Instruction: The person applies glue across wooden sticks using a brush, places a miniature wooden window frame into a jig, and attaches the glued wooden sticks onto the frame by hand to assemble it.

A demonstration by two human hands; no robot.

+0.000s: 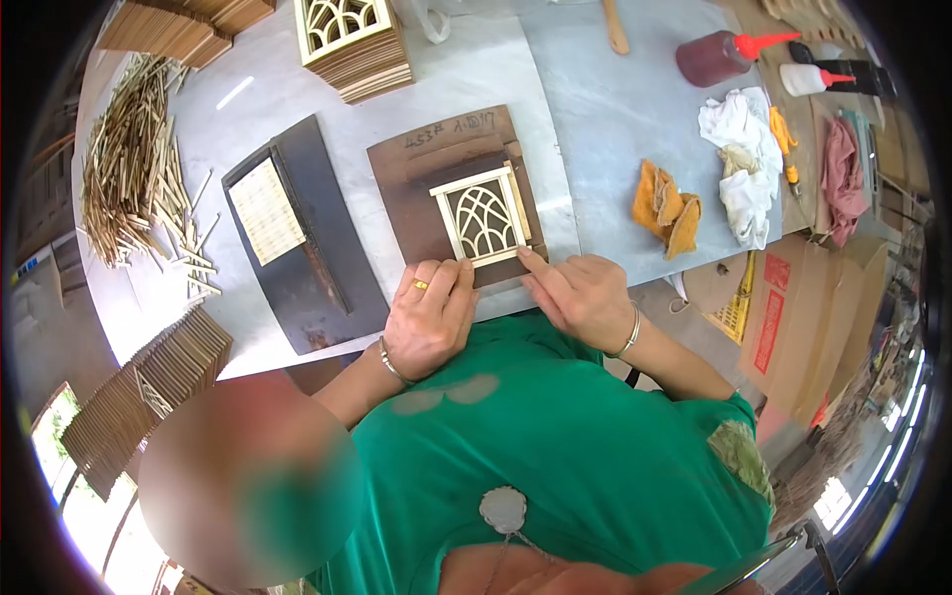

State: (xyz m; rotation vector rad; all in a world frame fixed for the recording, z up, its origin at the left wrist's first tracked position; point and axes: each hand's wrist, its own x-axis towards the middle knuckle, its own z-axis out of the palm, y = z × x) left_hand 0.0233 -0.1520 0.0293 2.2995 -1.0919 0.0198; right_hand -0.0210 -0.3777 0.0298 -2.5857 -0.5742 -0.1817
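A small pale wooden lattice panel (484,215) with curved bars lies on a dark brown board (402,164) with handwriting along its top. Strips of wood edge the panel. My left hand (431,312), with a ring, has its fingers bent together at the panel's lower left corner. At the lower right corner, my right hand (585,296) presses with index finger and thumb close together. Both hands are closed at the bottom strip; their exact grip under the fingertips is partly hidden.
Left of the board are a dark plate (327,223) with a pale slotted piece (264,212) and a heap of thin sticks (134,164). Stacked lattice panels (357,71) stand behind. At right lie an orange cloth (666,208), white rag (744,169) and red glue bottle (709,58).
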